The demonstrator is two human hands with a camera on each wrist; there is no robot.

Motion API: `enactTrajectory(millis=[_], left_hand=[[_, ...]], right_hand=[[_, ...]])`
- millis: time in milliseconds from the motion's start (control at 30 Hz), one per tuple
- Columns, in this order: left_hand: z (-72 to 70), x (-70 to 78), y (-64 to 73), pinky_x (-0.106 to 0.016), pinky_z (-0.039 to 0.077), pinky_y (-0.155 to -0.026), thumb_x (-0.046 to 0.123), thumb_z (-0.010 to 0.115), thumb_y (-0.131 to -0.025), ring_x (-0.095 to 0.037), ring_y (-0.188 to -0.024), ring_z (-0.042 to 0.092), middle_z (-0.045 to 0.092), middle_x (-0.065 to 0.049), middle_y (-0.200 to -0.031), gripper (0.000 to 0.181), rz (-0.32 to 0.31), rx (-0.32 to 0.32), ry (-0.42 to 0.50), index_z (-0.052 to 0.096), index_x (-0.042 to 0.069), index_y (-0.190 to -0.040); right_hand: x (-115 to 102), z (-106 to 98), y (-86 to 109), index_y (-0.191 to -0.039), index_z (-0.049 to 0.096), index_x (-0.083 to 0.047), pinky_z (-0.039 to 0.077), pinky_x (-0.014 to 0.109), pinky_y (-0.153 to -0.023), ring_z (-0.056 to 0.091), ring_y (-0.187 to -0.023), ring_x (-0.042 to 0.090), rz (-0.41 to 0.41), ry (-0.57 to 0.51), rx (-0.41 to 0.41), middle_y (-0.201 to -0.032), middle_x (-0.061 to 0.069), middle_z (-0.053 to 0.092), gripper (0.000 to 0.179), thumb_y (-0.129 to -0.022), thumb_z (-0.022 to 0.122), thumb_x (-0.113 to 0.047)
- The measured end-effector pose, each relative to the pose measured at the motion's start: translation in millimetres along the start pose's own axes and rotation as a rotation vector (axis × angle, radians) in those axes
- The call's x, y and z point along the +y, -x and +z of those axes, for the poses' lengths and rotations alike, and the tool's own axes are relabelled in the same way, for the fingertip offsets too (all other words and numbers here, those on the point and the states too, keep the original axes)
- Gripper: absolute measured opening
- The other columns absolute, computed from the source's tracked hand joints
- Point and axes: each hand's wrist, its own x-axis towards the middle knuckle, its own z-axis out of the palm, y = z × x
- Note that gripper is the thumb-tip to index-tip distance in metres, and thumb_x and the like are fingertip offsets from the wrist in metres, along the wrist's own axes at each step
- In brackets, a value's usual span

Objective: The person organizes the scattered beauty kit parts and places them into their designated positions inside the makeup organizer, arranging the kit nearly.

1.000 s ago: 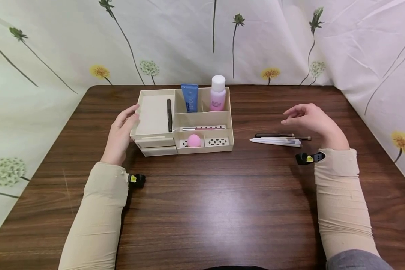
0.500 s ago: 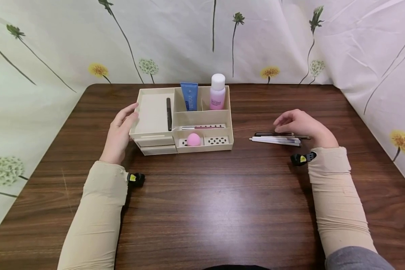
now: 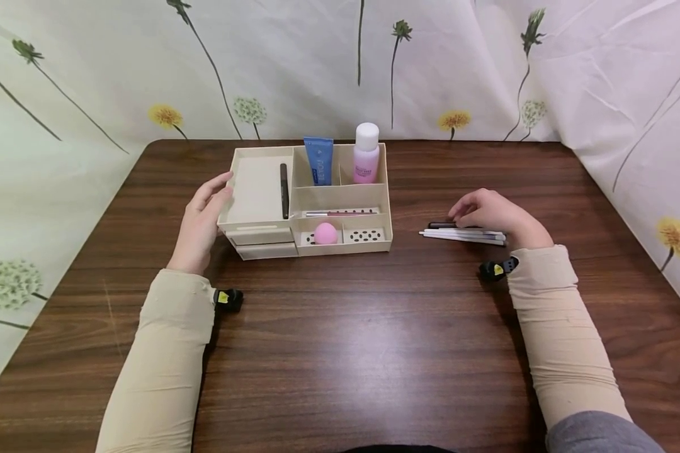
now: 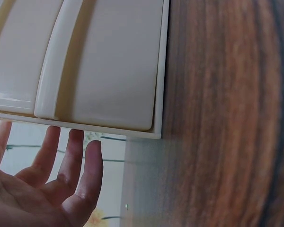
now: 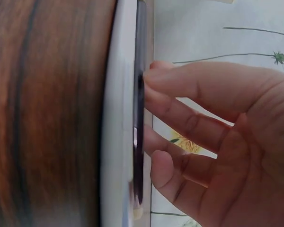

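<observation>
My left hand [image 3: 195,220] rests against the left side of a cream desktop organizer [image 3: 257,189], and the left wrist view has its fingertips along the wall by the drawers [image 4: 113,66]. At the right, my right hand [image 3: 495,214] is low over a small bundle of makeup brushes. Its thumb and fingers pinch a dark-handled makeup brush [image 3: 442,224], seen from close by in the right wrist view [image 5: 139,109]. White-handled brushes [image 3: 459,235] lie right beside it on the table. The hand hides part of the dark brush in the head view.
The organizer holds a black pen [image 3: 284,192], a blue tube [image 3: 320,160], a pink bottle with a white cap [image 3: 366,154], a thin brush [image 3: 340,214] and a pink sponge [image 3: 325,233]. A flowered cloth [image 3: 317,63] hangs behind the wooden table [image 3: 340,327].
My right hand has moved left and down onto the brushes, and its fingers have come to the dark brush. My left hand stays at the organizer.
</observation>
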Motion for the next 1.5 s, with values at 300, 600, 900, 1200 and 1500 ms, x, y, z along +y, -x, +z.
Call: enactTrajectory(millis=[300,600,900,1200,1500], left_hand=[[0.8,3.3,-1.4,-0.018,0.051,-0.069,0.042,0.054,-0.1,-0.009,-0.102,0.055,0.05,0.002,-0.126,0.049,0.005,0.008,-0.008,0.049,0.027,-0.147],[1.9,2.1,-1.4,-0.018,0.05,-0.067,0.041,0.055,-0.1,-0.009,-0.099,0.055,0.053,0.005,-0.12,0.048,0.002,0.006,0.0,0.05,0.027,-0.146],[1.2,-1.0,-0.1,-0.018,0.051,-0.067,0.041,0.055,-0.1,-0.009,-0.097,0.056,0.054,0.006,-0.118,0.049,0.002,-0.001,0.01,0.049,0.025,-0.146],[0.2,-2.3,0.2,-0.018,0.051,-0.066,0.041,0.054,-0.1,-0.009,-0.098,0.055,0.053,0.005,-0.12,0.049,-0.007,0.009,-0.014,0.049,0.026,-0.146],[-1.1,-2.9,-0.8,-0.018,0.051,-0.067,0.042,0.053,-0.101,-0.009,-0.098,0.056,0.053,0.003,-0.123,0.049,-0.012,0.003,-0.024,0.048,0.027,-0.147]], right_hand=[[-8.0,2.1,-3.1,-0.108,0.073,-0.001,0.045,0.031,-0.072,0.06,-0.089,0.023,-0.02,0.101,0.026,-0.1,0.016,0.071,0.027,-0.083,0.061,-0.001],[-13.5,7.6,-3.9,-0.106,0.071,0.002,0.04,0.032,-0.068,0.052,-0.076,0.021,-0.026,0.171,0.025,-0.085,0.009,0.062,0.025,-0.084,0.058,0.0],[-13.5,11.1,-5.5,-0.107,0.068,0.003,0.044,0.043,-0.078,0.056,-0.086,0.029,-0.061,0.208,0.043,-0.091,0.015,0.063,0.022,-0.087,0.062,-0.003],[-24.0,6.9,1.1,-0.112,0.065,-0.001,0.044,0.042,-0.076,0.057,-0.084,0.027,-0.1,0.154,0.15,-0.092,0.014,0.065,0.024,-0.088,0.062,-0.002],[-45.0,2.1,15.1,-0.118,0.066,-0.004,0.048,0.036,-0.076,0.063,-0.09,0.024,-0.14,0.042,0.221,-0.105,0.017,0.069,0.029,-0.09,0.059,-0.007]])
